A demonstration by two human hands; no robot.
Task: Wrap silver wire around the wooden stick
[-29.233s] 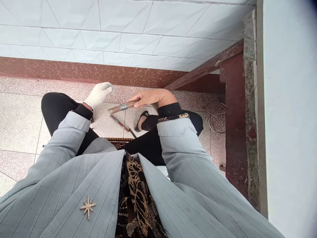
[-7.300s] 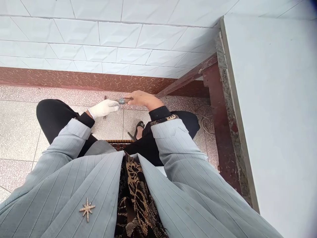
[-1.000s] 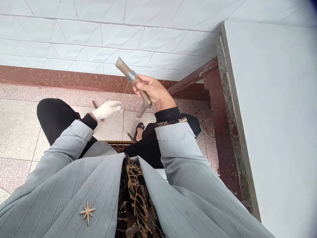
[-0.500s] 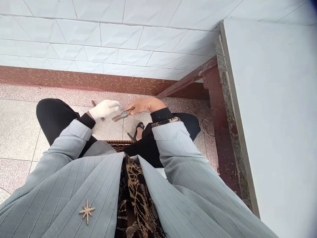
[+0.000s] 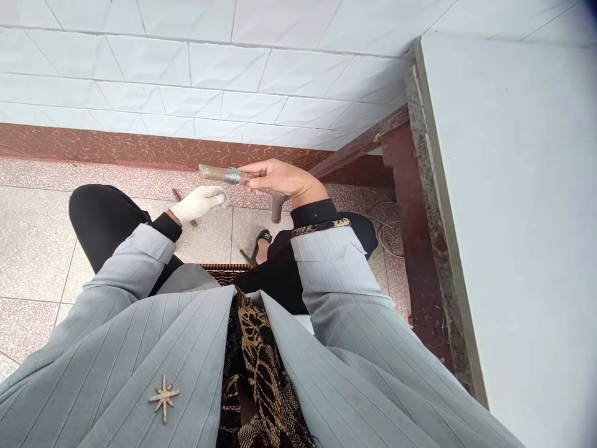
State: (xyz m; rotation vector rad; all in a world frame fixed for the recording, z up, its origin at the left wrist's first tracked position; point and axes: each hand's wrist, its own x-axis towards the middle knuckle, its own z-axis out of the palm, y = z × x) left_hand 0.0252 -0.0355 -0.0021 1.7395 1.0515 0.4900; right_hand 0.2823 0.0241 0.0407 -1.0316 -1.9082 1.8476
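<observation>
One L-shaped brown wooden stick (image 5: 212,173), with a band of silvery coiled wire (image 5: 232,176) round its long arm, is held above the floor between the knees. The bare right hand (image 5: 282,180) is clamped on it just behind the wire, the short crook pointing back toward the wearer. Near the stick's straight end is the left hand (image 5: 198,204) in a white knitted glove; its fingers look bunched, but I cannot tell whether they close on anything. From my end, I read this step as holding the stick lifted, perhaps for a stroke; the next move calls, I judge, for a steady grip with the gloved fingertips clear. Partly hidden behind the glove, a slim reddish-brown rod (image 5: 176,194) lies on speckled cream-and-pink floor tiles (image 5: 37,242). Farther out I see a black shoe (image 5: 263,239), a brown woven seat edge (image 5: 228,272), a pale looped cable (image 5: 387,239), a dark red wooden frame (image 5: 420,249) beside a smooth white tabletop (image 5: 522,186), and a white tiled wall (image 5: 224,68) above marbled reddish-brown skirting (image 5: 186,149).
</observation>
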